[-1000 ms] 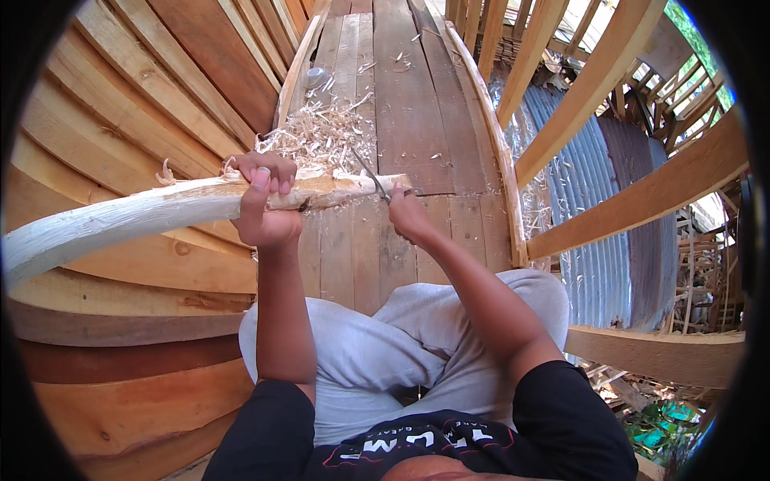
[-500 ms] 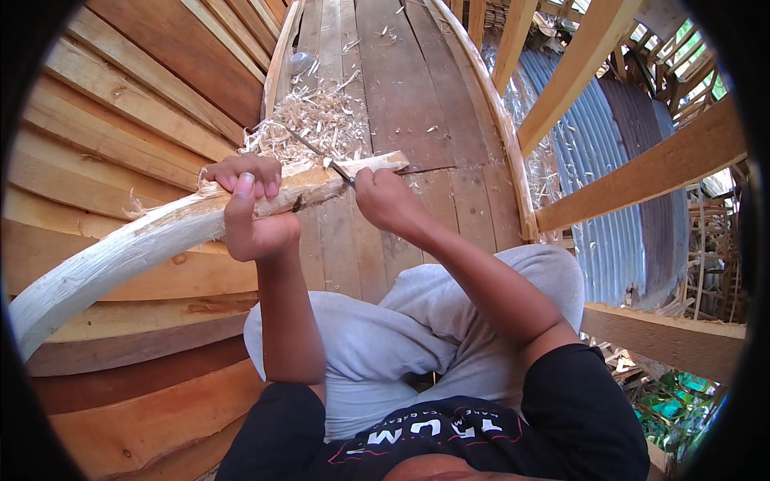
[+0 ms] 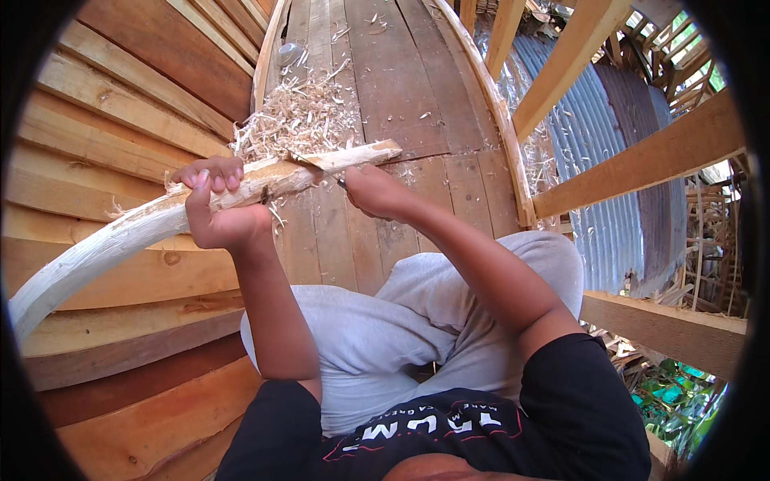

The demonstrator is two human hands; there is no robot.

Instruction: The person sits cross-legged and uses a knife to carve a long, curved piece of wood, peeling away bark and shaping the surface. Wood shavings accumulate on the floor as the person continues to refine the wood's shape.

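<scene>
A long, curved, pale wooden pole [image 3: 120, 232] with its bark stripped slants from the lower left up to the middle. My left hand [image 3: 215, 200] is closed on it, fingers over the top edge and thumb lifted along the near side. Near the pole's right end, my right hand [image 3: 375, 192] is a fist round the handle of a knife [image 3: 311, 163]. The knife's thin dark blade points left and lies across the wood, where the surface is roughly carved. Most of the handle is hidden in my fist.
Wood shavings [image 3: 301, 120] are heaped on the plank floor [image 3: 393, 96] beyond the pole, beside a small clear cup [image 3: 289, 54]. A board wall [image 3: 128, 104] rises on the left. Wooden railing posts [image 3: 569, 68] and corrugated metal sheets [image 3: 593, 152] stand on the right. My crossed legs [image 3: 377, 321] are below.
The pole and my left hand have shifted left. The knife has tilted lower, its blade now lying across the wood instead of standing up past it. My right hand has barely moved.
</scene>
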